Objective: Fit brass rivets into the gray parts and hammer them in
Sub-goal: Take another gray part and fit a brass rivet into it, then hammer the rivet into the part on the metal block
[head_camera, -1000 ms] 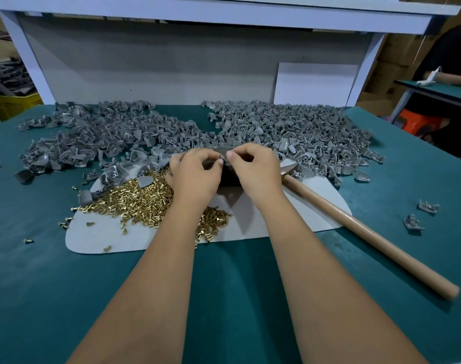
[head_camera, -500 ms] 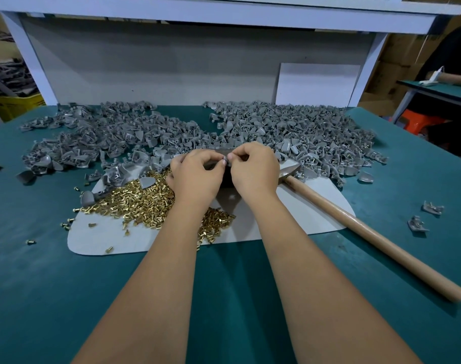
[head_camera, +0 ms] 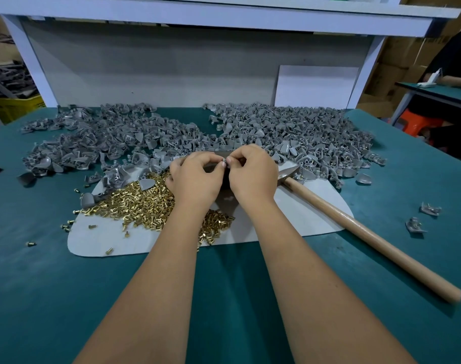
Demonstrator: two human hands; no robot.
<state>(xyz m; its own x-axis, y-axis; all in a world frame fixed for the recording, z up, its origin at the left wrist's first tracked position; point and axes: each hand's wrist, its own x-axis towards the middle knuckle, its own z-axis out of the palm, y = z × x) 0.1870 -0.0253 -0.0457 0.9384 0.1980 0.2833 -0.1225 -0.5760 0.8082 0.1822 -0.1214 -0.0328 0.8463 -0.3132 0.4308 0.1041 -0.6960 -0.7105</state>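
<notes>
My left hand [head_camera: 195,179] and my right hand [head_camera: 253,174] meet fingertip to fingertip above a dark block, which they mostly hide. Between the fingertips I pinch a small gray part [head_camera: 225,162]; which hand holds a rivet I cannot tell. A heap of brass rivets [head_camera: 142,203] lies on the white mat [head_camera: 303,219], just left of my left wrist. Gray parts are spread in two big piles, one on the left [head_camera: 92,143] and one on the right [head_camera: 303,137]. A hammer [head_camera: 355,224] with a wooden handle lies to the right of my right hand.
The green table [head_camera: 224,298] fills the foreground. Two loose gray parts [head_camera: 421,216] lie at the right. Stray rivets [head_camera: 66,227] dot the table left of the mat. A white board [head_camera: 313,86] leans on the back panel. Another person sits at a table at far right.
Both hands stay together at the same spot, with only slight finger movement on the small part. The hammer has not moved.
</notes>
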